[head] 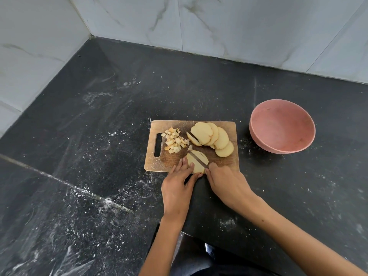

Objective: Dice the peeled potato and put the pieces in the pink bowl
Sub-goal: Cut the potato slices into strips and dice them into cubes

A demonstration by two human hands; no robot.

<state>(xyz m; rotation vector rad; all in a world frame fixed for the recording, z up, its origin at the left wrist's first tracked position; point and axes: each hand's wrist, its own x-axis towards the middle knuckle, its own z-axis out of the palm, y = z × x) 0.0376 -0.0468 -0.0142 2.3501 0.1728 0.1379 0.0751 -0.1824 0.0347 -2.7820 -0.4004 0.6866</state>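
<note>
A wooden cutting board (pixel 229 162) lies on the dark counter. Several potato slices (pixel 213 137) fan out across its far right part. A small heap of diced potato (pixel 173 140) sits near the handle slot at its left. At the near edge lies one potato slice (pixel 196 166), partly cut into strips. My left hand (pixel 176 188) steadies that slice with straight fingertips. My right hand (pixel 227 183) grips a knife (pixel 197 158), whose blade lies across the slice. The pink bowl (pixel 258 134) stands to the right of the board with nothing visible inside.
The black stone counter (pixel 99 136) is dusted with white specks and smears. Marble-tiled walls (pixel 219 22) close it off at the back and on the left. The counter's near edge runs just below my wrists.
</note>
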